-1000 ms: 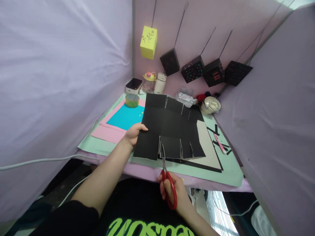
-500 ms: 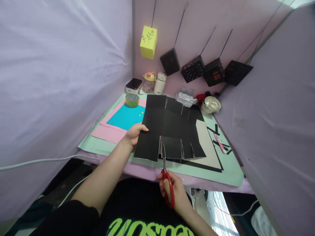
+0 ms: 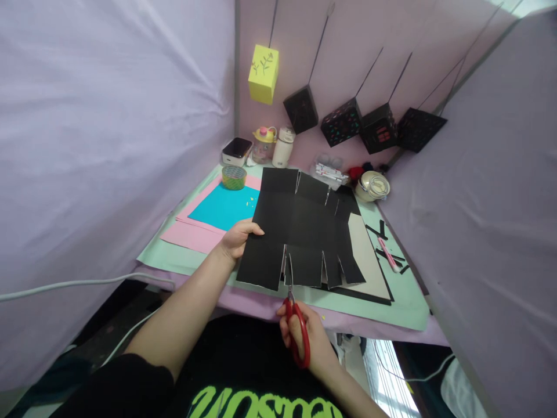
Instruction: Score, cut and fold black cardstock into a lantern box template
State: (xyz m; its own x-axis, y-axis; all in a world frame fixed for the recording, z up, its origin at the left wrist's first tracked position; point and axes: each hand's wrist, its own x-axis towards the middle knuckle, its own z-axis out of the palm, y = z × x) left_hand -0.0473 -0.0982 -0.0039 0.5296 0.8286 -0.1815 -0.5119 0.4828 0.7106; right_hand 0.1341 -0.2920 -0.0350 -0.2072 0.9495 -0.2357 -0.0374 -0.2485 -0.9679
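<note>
A sheet of black card, creased and slit along its near and far edges, is tilted up over the table. My left hand grips its left edge, thumb on top and fingers underneath. In my right hand is a pair of red-handled scissors, the fingers closed through the handle loops. The scissor blades point away from me and lie at the leftmost near slit of the card. Several flaps hang along the near edge, parted by the slits.
Under the card lie a grey-white board, blue paper and pink paper. Tape sits at left; a pink cutter and black scraps lie right. Bottles, a marker box and jar stand behind. Paper lanterns hang above.
The black card has shifted slightly to the right and its near flaps hang a little lower. The scissors stay at the same slit, with both hands almost still.
</note>
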